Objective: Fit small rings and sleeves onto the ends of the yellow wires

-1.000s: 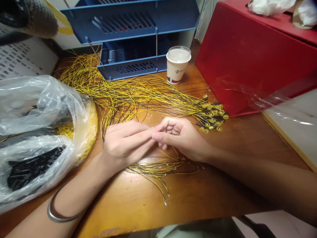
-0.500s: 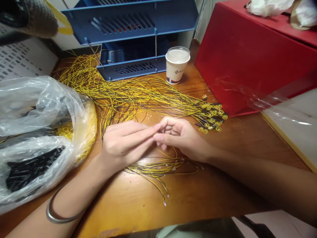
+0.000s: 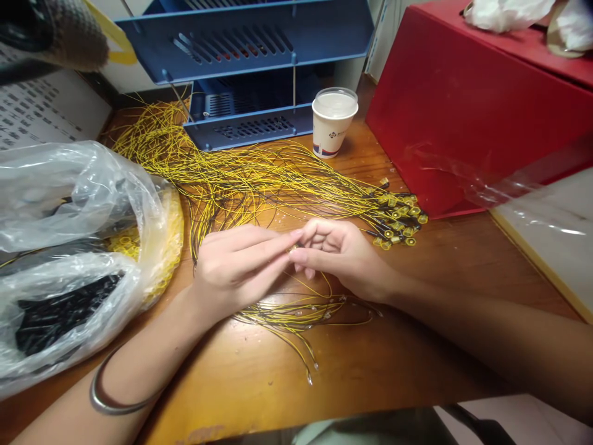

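My left hand and my right hand meet fingertip to fingertip over the wooden desk. Both pinch together at one small yellowish piece between them, too small to name. Under the hands lies a short bundle of yellow and black wires. Behind them spreads a big tangle of yellow wires, ending in a cluster of yellow ring connectors to the right of my right hand. A metal bangle sits on my left wrist.
A clear plastic bag with black parts and yellow rings lies at the left. A blue stacked paper tray stands at the back, a lidded paper cup beside it. A red box fills the right, with a plastic-wrapped board in front.
The hands have stayed together at the same spot with only slight finger shifts. A tiny yellowish piece now shows between the fingertips.
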A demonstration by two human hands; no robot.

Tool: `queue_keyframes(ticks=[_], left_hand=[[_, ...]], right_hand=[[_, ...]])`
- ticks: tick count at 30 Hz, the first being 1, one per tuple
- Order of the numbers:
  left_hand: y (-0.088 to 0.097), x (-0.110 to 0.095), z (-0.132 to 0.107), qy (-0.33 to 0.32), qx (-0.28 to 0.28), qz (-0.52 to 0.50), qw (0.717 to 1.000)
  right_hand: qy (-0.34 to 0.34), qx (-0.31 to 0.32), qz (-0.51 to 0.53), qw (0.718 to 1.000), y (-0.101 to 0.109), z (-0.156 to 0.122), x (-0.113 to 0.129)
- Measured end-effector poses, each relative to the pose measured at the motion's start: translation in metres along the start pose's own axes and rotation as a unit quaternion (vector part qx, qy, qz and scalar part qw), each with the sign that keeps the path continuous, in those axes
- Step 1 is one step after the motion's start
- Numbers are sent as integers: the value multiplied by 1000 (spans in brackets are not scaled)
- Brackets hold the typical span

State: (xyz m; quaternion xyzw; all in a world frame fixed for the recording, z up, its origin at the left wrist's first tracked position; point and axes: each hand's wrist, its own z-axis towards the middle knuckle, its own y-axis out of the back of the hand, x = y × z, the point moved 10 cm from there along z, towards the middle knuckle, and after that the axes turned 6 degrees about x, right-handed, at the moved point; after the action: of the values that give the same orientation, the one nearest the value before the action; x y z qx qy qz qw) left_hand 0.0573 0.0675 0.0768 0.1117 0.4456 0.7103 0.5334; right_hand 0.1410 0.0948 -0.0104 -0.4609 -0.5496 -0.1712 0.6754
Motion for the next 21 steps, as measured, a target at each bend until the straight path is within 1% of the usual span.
queue_keyframes(ticks=[6, 11, 14, 18, 21], left_hand=[[-2, 5, -2, 15, -5, -14, 1000], [-3, 11, -3, 44, -10, -25, 999], [-2, 14, -3, 68, -16, -23, 997], [1, 20, -5, 109, -33, -29, 993], [2, 25, -7, 127, -40, -44, 990]], right_hand=[[35, -1, -31, 999, 4, 0, 5], [51, -56, -63, 995, 10, -1, 10], [59, -80, -66, 993, 12, -3, 12], [62, -98, -62, 991, 14, -4, 12], [64, -98, -63, 991, 14, -4, 11]])
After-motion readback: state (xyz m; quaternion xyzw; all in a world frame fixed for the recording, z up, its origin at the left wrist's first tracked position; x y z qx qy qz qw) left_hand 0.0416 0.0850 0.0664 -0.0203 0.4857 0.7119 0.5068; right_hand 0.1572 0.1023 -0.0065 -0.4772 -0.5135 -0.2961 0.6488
